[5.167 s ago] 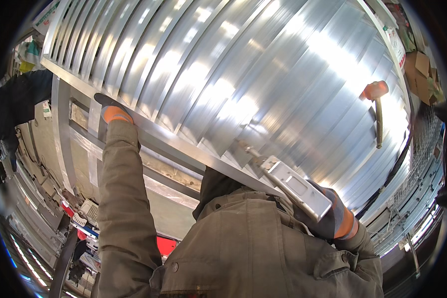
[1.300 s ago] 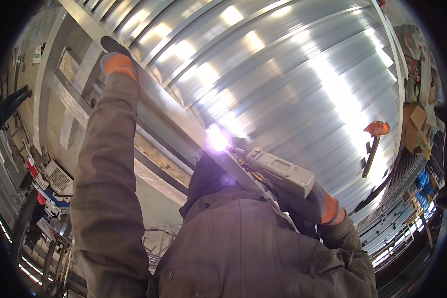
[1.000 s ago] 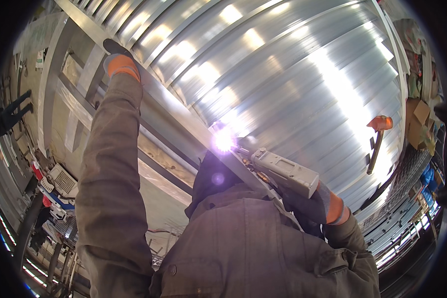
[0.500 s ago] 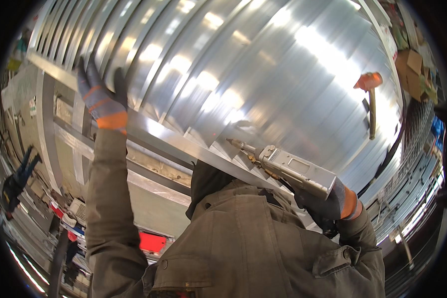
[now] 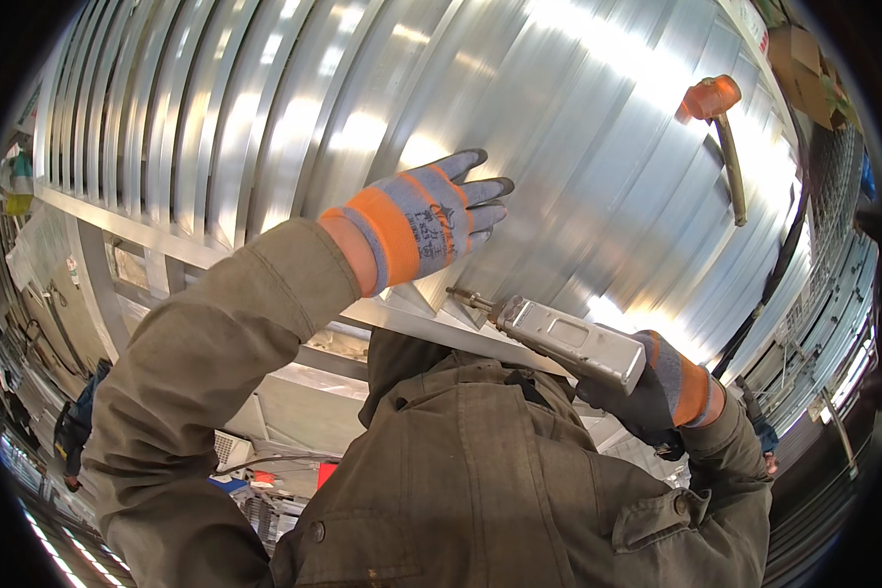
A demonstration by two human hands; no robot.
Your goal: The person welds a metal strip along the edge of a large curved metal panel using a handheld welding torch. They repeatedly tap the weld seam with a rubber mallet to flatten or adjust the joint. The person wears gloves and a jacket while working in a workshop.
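Observation:
A panel of long, shiny metal slats (image 5: pixel 294 137) spreads out in front of me. Gloved in grey and orange, my left hand (image 5: pixel 426 220) reaches across its near part, fingers stretched out and a little apart, holding nothing. Whether its palm touches the metal cannot be told. My right hand (image 5: pixel 661 382), in a matching glove, is wrapped round the grip of a silver handheld welding gun (image 5: pixel 573 338). The gun's narrow nozzle points left, close to the slat ends by the frame's near edge bar (image 5: pixel 402 318), just beyond my left wrist.
An orange-headed mallet (image 5: pixel 712 98) with a wooden handle lies on the slats at the right. Past the panel's far right corner stands a cardboard box (image 5: pixel 799 73). A dark cable (image 5: pixel 774 294) runs along the right side. Another person (image 5: pixel 76 426) is partly visible at the far left.
My left hand has moved right, from the panel's left edge bar to above the slats near the nozzle. The welding gun stays in my right hand, roughly in place. The view has shifted slightly.

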